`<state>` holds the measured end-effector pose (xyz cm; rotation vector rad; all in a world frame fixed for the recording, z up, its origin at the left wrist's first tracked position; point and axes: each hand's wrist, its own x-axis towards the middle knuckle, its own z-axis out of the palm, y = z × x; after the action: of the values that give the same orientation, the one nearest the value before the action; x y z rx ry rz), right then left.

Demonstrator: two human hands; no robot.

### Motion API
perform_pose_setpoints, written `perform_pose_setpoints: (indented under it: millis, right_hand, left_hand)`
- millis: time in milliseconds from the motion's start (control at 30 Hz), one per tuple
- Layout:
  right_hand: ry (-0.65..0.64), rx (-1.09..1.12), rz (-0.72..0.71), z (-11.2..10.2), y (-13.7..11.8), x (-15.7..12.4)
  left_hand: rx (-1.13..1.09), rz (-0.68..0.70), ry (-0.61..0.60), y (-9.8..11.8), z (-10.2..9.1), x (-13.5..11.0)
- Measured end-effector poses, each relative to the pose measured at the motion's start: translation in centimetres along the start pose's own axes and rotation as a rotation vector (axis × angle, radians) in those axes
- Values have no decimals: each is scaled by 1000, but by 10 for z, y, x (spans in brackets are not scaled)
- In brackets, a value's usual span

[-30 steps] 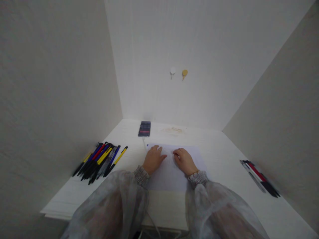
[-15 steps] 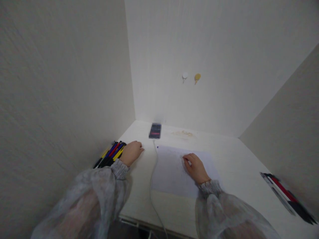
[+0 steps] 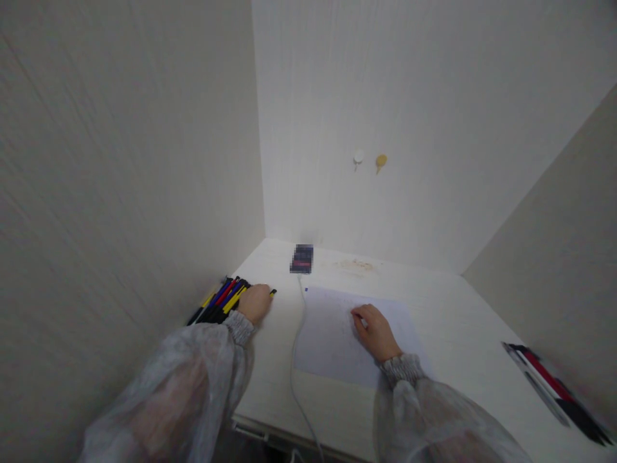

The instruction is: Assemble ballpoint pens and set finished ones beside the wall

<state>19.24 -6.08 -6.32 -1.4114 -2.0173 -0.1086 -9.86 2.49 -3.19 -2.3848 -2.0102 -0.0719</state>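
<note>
My left hand (image 3: 254, 302) lies at the right end of a pile of several pens (image 3: 219, 302), yellow, blue, red and black, by the left wall. Its fingers are curled over a yellow pen whose black tip (image 3: 272, 292) sticks out past the fingertips. My right hand (image 3: 376, 332) rests on a white sheet of paper (image 3: 330, 334) in the middle of the white table (image 3: 457, 334), fingers loosely bent, with nothing in them that I can see. Both arms wear sheer grey sleeves.
A dark phone (image 3: 301, 258) lies at the back, with a white cable (image 3: 294, 350) running from it over the front edge. A second group of red, black and grey pens (image 3: 554, 386) lies at the right. Walls close in on three sides; two small hooks (image 3: 369, 159) sit on the back wall.
My left hand left the paper, moved left to the pen pile and closed over a yellow pen. My right hand stayed on the sheet. The camera turned left.
</note>
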Motion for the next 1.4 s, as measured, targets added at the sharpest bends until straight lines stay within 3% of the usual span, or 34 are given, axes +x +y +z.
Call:
perform_pose_setpoints:
  millis: [133, 233, 433, 633, 833, 933, 1000, 1133, 1200, 1267, 1400]
  right_hand:
    - [16, 32, 0, 0, 1, 0]
    - [36, 59, 8, 0, 0, 1]
    - [62, 282, 138, -7, -9, 3]
    - [13, 787, 335, -16, -21, 6]
    - [-20, 879, 406, -9, -15, 6]
    - [58, 831, 447, -6, -13, 5]
    - [130, 812, 479, -6, -11, 6]
    - [275, 778, 560, -8, -4, 6]
    - [321, 787, 595, -7, 0, 6]
    - [347, 831, 616, -5, 2, 6]
    - [331, 956, 634, -2, 2, 5]
  left_hand:
    - [7, 8, 14, 2, -5, 0]
    - [-38, 62, 31, 11, -19, -2]
    - [-237, 289, 124, 67, -47, -12]
    - [-154, 669, 259, 128, -32, -26]
    - [-136, 886, 314, 143, -15, -30]
    - [-339, 834, 371, 138, -11, -28]
    - [-575, 713, 442, 132, -5, -24]
    - [-1088, 243, 525, 119, 9, -6]
    - [-1364, -5, 443, 114, 15, 3]
    - [-1640, -131, 275, 112, 18, 8]
    - [-2020, -48, -54, 115, 17, 6]
